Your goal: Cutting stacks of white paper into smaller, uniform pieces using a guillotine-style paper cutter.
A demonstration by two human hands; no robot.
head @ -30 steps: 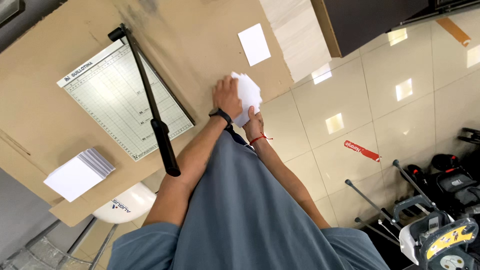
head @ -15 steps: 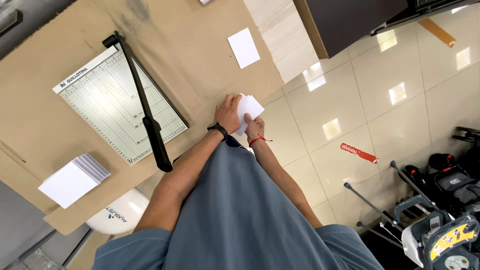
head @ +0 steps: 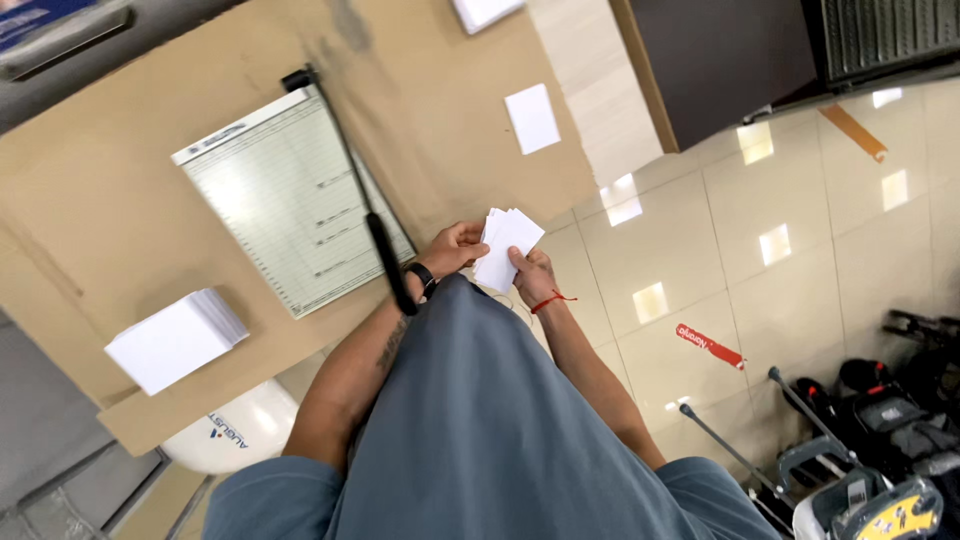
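Both of my hands hold a small fanned stack of white cards just off the edge of the brown table, over the tiled floor. My left hand, with a black watch on its wrist, grips the stack's left side. From below, my right hand, which wears a red string at the wrist, pinches it. A paper cutter with a gridded board lies on the table left of my hands, its black blade handle close to my left wrist.
A thick stack of white sheets lies near the table's front left edge. One white card lies further up the table. A white round container sits under the table. Power tools crowd the floor at lower right.
My hands have drawn the cards back from over the table to its edge, closer to my body, and the cards are now fanned out. The cutter and paper stack have not moved.
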